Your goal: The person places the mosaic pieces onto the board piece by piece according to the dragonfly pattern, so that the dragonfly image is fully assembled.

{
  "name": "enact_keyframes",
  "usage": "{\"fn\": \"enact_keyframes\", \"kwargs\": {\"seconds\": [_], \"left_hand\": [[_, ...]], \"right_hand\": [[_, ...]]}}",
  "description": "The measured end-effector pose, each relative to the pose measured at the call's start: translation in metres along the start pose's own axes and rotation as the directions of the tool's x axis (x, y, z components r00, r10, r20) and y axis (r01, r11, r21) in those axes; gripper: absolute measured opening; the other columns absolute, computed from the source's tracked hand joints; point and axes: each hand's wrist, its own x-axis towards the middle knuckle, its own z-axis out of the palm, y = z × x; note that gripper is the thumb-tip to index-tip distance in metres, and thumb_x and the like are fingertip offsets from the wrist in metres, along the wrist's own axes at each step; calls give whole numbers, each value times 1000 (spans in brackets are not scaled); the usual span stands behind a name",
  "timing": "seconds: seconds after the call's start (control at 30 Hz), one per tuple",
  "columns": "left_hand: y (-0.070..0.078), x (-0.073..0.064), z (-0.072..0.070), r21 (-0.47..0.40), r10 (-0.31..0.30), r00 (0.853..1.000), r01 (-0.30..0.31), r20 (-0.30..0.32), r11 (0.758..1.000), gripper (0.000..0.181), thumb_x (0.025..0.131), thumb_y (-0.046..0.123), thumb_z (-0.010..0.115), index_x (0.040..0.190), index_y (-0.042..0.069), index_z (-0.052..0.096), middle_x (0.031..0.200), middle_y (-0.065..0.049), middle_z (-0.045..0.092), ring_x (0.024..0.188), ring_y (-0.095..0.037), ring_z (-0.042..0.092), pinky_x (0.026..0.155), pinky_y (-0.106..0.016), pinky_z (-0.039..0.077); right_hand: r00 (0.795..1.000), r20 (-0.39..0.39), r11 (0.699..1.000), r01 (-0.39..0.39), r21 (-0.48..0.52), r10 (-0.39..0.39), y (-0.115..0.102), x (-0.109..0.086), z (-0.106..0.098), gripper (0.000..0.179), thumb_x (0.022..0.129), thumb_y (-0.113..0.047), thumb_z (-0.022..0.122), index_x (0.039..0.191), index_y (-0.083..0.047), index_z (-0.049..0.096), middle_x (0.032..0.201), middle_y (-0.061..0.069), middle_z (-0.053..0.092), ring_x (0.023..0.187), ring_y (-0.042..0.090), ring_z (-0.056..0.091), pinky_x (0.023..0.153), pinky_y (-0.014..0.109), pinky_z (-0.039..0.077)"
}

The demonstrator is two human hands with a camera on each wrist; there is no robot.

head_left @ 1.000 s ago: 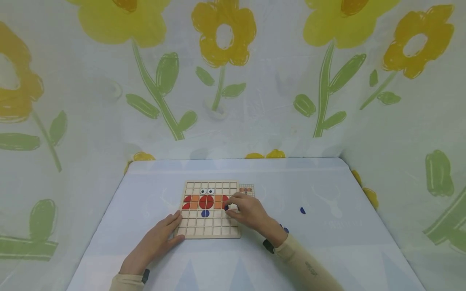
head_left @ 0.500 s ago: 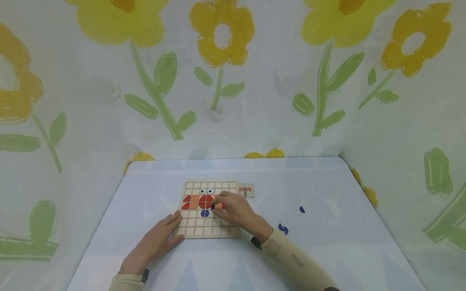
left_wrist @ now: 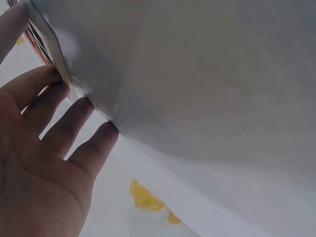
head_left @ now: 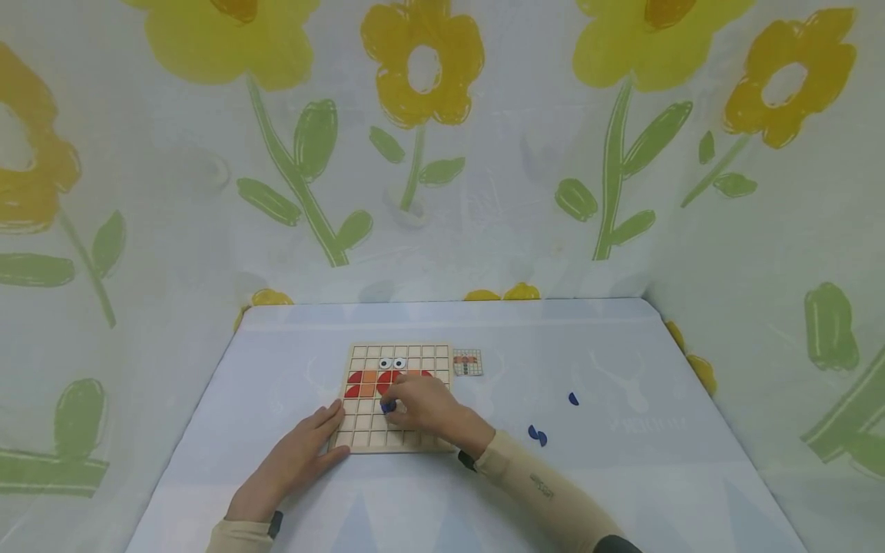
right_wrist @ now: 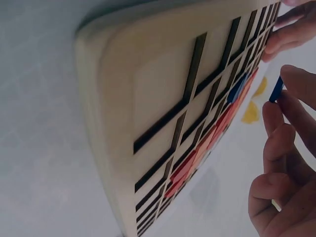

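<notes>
A wooden grid board [head_left: 366, 439] lies on the table, with red and orange pieces [head_left: 369, 384] and two eye pieces [head_left: 392, 363] set in its cells. My left hand [head_left: 297, 461] rests along the board's left edge; in the left wrist view its fingertips [left_wrist: 52, 74] touch the side of the board. Over the middle of the board, my right hand [head_left: 425, 407] pinches a small blue piece [right_wrist: 277, 90] between thumb and fingers. Blue pieces [right_wrist: 237, 88] sit in the board below that hand, mostly covered by it in the head view.
A small pattern card [head_left: 468, 362] lies at the board's right edge. To the right on the table are a pair of blue pieces [head_left: 537, 435] and one blue half-round piece [head_left: 573, 399]. A flower-printed curtain [head_left: 484, 230] stands behind the table.
My right hand has moved left across the board with the blue piece, from the right-hand red pieces to the blue ones at the middle. The left hand stays in place.
</notes>
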Motion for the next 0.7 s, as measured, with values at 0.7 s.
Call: {"fn": "enact_keyframes", "kwargs": {"seconds": [0.7], "left_hand": [[-1,0,0,-2,17,1000,-17,-14,1000,78,90,42,76,152,5,46,159,-13,41,144,-41,38,113,-57,40]], "right_hand": [[996,85,994,43,-97,-35,-12,4,10,18,90,-34,79,108,-30,79,101,-16,68,86,0,58,79,19,53]]}}
